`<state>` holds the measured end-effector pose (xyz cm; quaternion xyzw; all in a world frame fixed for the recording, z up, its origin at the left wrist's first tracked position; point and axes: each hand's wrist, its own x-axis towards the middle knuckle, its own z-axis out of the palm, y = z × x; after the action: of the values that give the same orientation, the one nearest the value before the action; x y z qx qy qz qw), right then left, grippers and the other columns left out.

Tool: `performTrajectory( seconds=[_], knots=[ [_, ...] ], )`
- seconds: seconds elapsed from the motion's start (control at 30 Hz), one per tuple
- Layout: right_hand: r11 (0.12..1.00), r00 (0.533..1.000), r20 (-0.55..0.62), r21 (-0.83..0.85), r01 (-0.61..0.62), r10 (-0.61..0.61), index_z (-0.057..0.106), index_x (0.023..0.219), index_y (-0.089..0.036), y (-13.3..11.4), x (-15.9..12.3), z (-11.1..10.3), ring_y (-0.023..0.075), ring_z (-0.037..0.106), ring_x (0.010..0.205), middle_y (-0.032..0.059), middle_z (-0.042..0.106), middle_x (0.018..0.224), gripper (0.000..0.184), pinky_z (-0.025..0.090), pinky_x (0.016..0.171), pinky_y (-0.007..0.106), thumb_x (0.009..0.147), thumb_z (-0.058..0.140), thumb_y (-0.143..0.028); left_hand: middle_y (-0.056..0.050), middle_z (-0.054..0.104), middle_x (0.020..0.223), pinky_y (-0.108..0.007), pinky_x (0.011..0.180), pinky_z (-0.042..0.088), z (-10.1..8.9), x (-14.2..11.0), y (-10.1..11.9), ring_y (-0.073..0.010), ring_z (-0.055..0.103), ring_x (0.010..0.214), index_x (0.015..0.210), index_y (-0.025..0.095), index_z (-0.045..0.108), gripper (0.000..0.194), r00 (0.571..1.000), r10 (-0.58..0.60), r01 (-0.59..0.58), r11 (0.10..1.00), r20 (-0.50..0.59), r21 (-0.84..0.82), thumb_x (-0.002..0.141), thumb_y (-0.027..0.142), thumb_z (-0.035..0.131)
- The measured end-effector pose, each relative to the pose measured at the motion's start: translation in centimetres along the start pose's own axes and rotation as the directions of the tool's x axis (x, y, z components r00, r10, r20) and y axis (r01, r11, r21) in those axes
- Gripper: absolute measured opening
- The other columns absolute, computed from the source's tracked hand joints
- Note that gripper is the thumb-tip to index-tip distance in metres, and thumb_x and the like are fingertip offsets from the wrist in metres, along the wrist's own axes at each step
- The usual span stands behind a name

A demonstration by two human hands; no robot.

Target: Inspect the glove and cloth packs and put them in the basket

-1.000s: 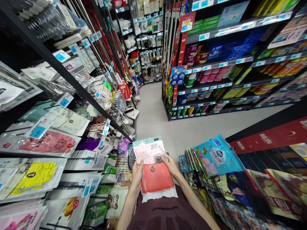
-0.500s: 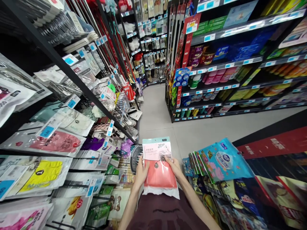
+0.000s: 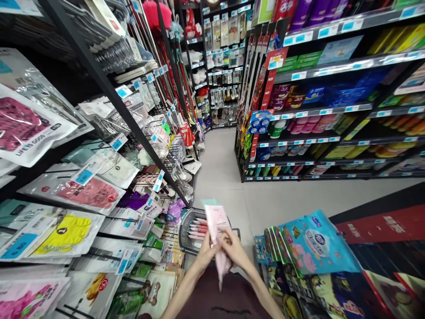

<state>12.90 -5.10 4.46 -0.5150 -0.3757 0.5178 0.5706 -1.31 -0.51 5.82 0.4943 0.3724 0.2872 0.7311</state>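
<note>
- Both hands are closed on one packet [image 3: 217,221], the left hand [image 3: 207,251] on its left side and the right hand [image 3: 235,248] on its right, fingers bent and close together around its middle.
- The packet is pink with a pale green top end; it is held up in front of the dark top [image 3: 229,299], turned partly edge-on and tilted, so that its face shows only as a narrow slant.
- What the fingertips do on the packet is too blurred and overlapped to tell.
- Behind the packet is a grey basket [image 3: 183,230]; the packet and hands hide part of its right side.
- Inside the basket, near its left rim, several red-and-white packs [image 3: 198,230] lie in a row, overlapping one another.
- Along the left rack [image 3: 126,122], packs hang on hooks: a yellow glove pack [image 3: 68,234] near the lower left, and a pink glove pack [image 3: 89,193] above it.
- A purple bundle [image 3: 175,210] sits just beside the basket's upper left corner.
- On the right, a blue bag [image 3: 317,246] hangs in front of other bags, well apart from the hands.
- Beyond the grey floor [image 3: 221,164], a shelf unit [image 3: 335,73] carries bottles and boxes; a blue four-piece pack [image 3: 260,122] hangs at its left edge.
</note>
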Motion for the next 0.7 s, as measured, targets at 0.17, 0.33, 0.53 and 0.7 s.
performTrajectory(
  seconds=[0.17, 0.33, 0.53, 0.7],
  knots=[
    [0.995, 0.987, 0.147, 0.066, -0.073, 0.062, 0.065, 0.106, -0.019, -0.2, -0.1, 2.6, 0.0129, 0.059, 0.053, 0.0021, 0.067, 0.071, 0.04, 0.042, 0.046, 0.022, 0.085, 0.058, -0.053, -0.016, 0.07, 0.109, -0.039, 0.087, 0.054, -0.8, 0.4, 0.2, -0.0276, 0.068, 0.096, 0.118, 0.015, 0.061, 0.059, 0.942, -0.067, -0.009, 0.975, -0.329, -0.224, 0.071, 0.047, 0.077],
    [0.998, 0.955, -0.292, -0.016, -0.052, 0.045, 0.065, 0.096, -0.018, 0.8, 0.2, 0.7, 0.0168, 0.06, 0.057, 0.0041, 0.067, 0.072, 0.043, 0.046, 0.048, 0.025, 0.075, 0.068, -0.056, -0.018, 0.067, 0.119, -0.04, 0.094, 0.051, -2.4, 0.0, 0.7, -0.0292, 0.065, 0.106, 0.115, 0.011, 0.063, 0.057, 0.913, -0.016, -0.06, 0.983, -0.407, -0.174, 0.072, 0.045, 0.077],
    [0.989, 0.932, -0.332, 0.086, -0.122, 0.144, 0.06, 0.12, -0.021, 0.4, 0.0, -0.5, 0.0261, 0.064, 0.099, 0.0108, 0.066, 0.118, 0.059, 0.054, 0.079, 0.035, 0.073, 0.07, -0.056, -0.017, 0.07, 0.113, -0.043, 0.092, 0.053, -3.5, -1.4, 1.2, -0.0298, 0.069, 0.098, 0.113, 0.012, 0.065, 0.053, 0.941, -0.126, 0.025, 0.952, -0.313, -0.307, 0.076, 0.049, 0.072],
    [0.942, 0.976, -0.055, 0.278, -0.189, 0.212, 0.068, 0.104, -0.016, 0.2, -0.5, 0.5, 0.0286, 0.069, 0.087, 0.0119, 0.074, 0.097, 0.047, 0.055, 0.071, 0.036, 0.076, 0.07, -0.054, -0.018, 0.07, 0.111, -0.043, 0.093, 0.052, -4.1, -1.8, 1.2, -0.031, 0.068, 0.1, 0.113, 0.01, 0.066, 0.055, 0.944, -0.132, 0.047, 0.962, -0.303, -0.27, 0.074, 0.049, 0.073]
  ],
)
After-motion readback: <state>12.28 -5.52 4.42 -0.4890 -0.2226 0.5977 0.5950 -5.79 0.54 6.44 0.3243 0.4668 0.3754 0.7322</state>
